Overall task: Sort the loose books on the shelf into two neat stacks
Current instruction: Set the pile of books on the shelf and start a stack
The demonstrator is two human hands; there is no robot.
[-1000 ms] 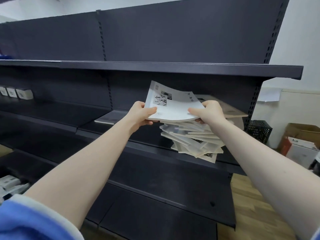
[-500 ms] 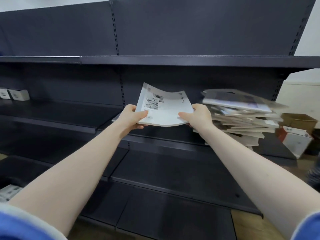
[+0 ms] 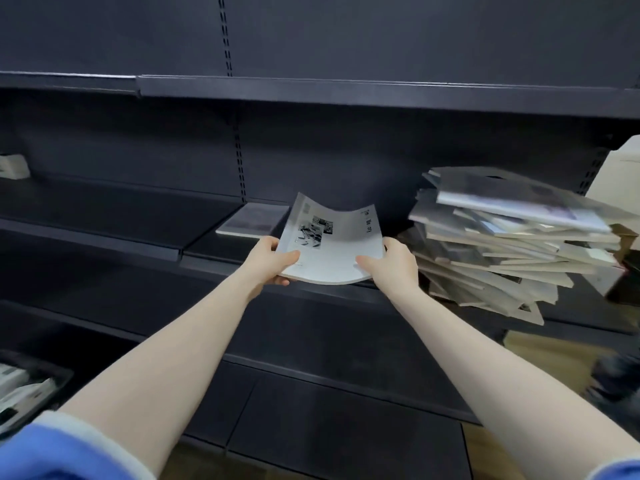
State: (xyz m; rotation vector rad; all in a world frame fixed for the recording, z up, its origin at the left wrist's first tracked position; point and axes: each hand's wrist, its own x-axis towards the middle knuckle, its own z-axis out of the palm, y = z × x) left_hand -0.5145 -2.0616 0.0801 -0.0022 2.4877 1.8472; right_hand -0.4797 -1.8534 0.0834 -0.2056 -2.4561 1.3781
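Observation:
A thin white book (image 3: 334,242) with a black-and-white picture on its cover bends between my hands above the dark shelf (image 3: 221,244). My left hand (image 3: 268,259) grips its left edge, thumb on top. My right hand (image 3: 394,263) grips its right edge the same way. To the right, a tall untidy pile of books (image 3: 502,237) leans on the same shelf, its edges fanned out. One dark-covered book (image 3: 252,220) lies flat on the shelf just behind and left of the held book.
The upper shelf board (image 3: 346,93) overhangs the work space. White boxes (image 3: 14,166) sit far left on the shelf. More items (image 3: 20,389) lie on the lowest level at left. Cartons (image 3: 623,233) stand beyond the shelf's right end.
The white book, held in both hands, has come off the pile and moved left, near the flat dark book. The view has swung left, so the pile now sits at the right.

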